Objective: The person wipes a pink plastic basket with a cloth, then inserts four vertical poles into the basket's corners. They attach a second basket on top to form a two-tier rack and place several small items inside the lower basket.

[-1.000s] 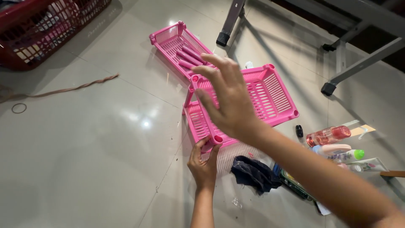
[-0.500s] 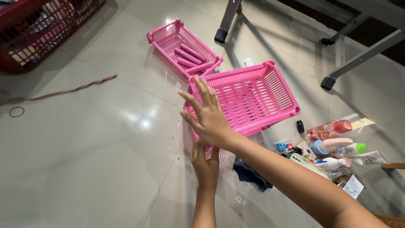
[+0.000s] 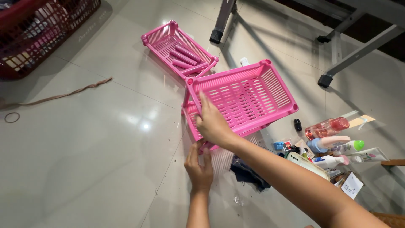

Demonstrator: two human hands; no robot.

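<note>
Head view: two hands (image 3: pixel 206 143) grip two of three pink trays (image 3: pixel 247 95).

One view only: we look from the head camera, worn high, tilted steeply down and forward onto the tiled floor (image 3: pixel 84 169). Our own forearms enter from the bottom edge, so the hands sit near the lens, mid-frame. Farther off, toward the top edge, the view takes in a red basket (image 3: pixel 38 33) at the left corner and metal frame legs (image 3: pixel 337 50) at the right.
</note>
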